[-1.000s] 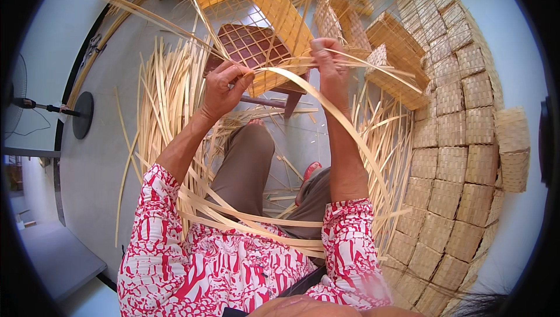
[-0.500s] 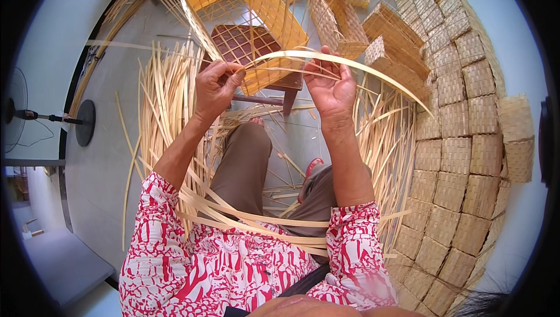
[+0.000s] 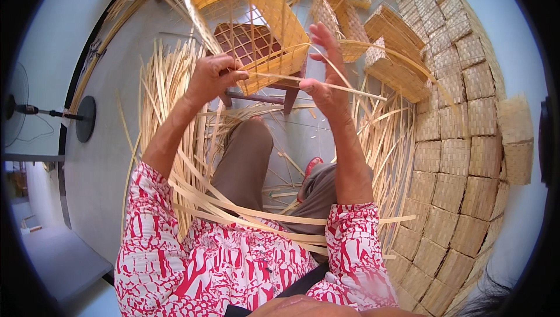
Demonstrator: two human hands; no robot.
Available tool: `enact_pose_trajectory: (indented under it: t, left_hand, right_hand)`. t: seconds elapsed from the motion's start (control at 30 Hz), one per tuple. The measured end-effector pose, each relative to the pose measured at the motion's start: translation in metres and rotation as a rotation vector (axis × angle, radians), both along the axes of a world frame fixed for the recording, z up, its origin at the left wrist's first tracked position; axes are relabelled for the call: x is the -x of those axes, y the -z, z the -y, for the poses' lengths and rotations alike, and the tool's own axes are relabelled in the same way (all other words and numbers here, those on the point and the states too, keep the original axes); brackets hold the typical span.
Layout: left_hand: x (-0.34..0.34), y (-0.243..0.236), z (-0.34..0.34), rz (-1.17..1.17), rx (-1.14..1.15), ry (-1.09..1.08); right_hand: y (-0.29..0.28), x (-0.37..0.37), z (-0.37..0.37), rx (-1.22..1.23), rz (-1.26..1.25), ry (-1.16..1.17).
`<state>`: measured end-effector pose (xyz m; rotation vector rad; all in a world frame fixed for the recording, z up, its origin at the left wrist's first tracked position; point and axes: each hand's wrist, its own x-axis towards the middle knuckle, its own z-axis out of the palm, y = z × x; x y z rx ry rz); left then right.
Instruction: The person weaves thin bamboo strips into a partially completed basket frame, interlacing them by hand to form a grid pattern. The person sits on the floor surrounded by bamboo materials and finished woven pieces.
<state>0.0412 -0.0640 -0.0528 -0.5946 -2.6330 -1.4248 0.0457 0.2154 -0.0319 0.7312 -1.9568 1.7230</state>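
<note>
My left hand [image 3: 212,79] pinches thin bamboo strips at the front corner of an open-lattice yellow woven basket [image 3: 283,28], which has long loose strips standing up from it. My right hand [image 3: 329,90] is open, fingers and thumb spread, just right of that corner, with long pale strips [image 3: 366,94] crossing it; whether they rest on the thumb is hard to tell. The basket sits on a dark red-brown wooden stool [image 3: 287,103]. Many loose strips [image 3: 166,107] lie either side of my legs, and some cross my lap.
Woven boxes [image 3: 391,31] stand right of the basket. Stacked flat woven pieces [image 3: 443,153] line the right wall. A fan with a round dark base [image 3: 86,118] is at the left, near a grey ledge [image 3: 64,258] at lower left. Long poles [image 3: 105,43] lie along the upper left.
My left hand has moved slightly left and up. My right hand has risen and turned, its fingers now extended. The wide curved strip now arches farther right, behind my right hand.
</note>
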Motion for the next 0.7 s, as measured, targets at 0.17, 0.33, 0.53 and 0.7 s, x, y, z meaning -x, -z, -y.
enact_pose_trajectory:
  t: [0.17,0.33,0.53,0.7]
  left_hand:
    - [0.009,-0.008,0.052,0.149,0.064,0.145]
    - [0.007,0.000,0.083,0.212,0.099,0.158]
    - [0.011,0.025,0.088,0.037,0.109,0.220]
    - [-0.002,0.025,0.079,-0.086,0.082,0.035]
  right_hand:
    - [0.014,0.016,-0.011,-0.317,-0.115,0.133]
    - [0.035,0.028,-0.004,-0.528,-0.303,0.311]
    - [0.063,0.033,-0.014,-0.638,-0.173,0.281]
    - [0.063,0.026,-0.014,-0.624,-0.104,0.254]
